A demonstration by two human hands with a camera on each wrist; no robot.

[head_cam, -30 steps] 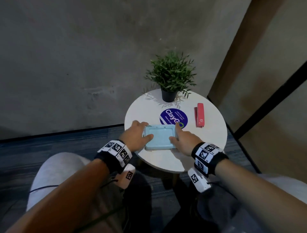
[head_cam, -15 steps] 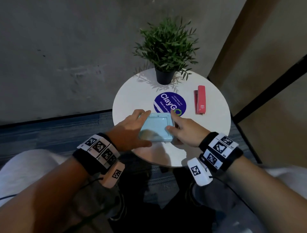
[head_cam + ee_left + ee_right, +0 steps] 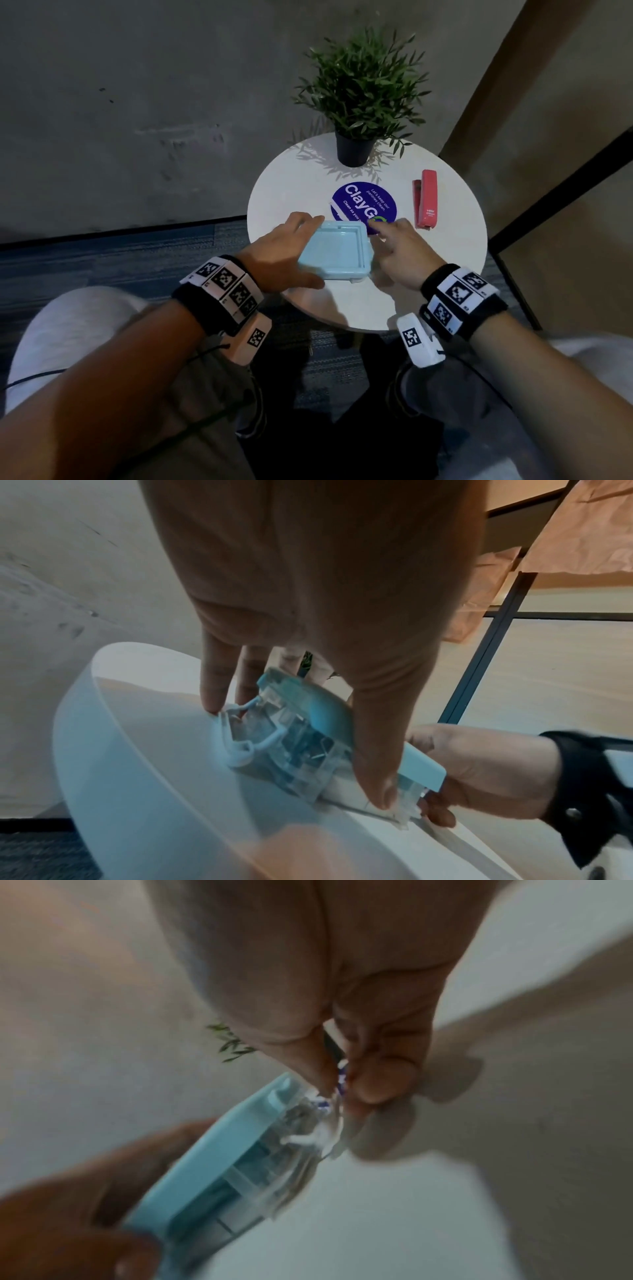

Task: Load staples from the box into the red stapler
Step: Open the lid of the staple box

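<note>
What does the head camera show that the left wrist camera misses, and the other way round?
Only the head view shows the red stapler lying untouched on the round white table, the potted plant and the blue ClayGo sticker.

Only the left wrist view shows the box's clear underside, with its white latch flipped open and small metal items inside.

Both show the light blue box tilted on the table, the left hand gripping its left side, and the right hand at its other edge.

Head view looking steeply down at the counter (image 3: 445, 291) from above, both wrist views close along the fingers, all three sharing the box (image 3: 334, 251).
</note>
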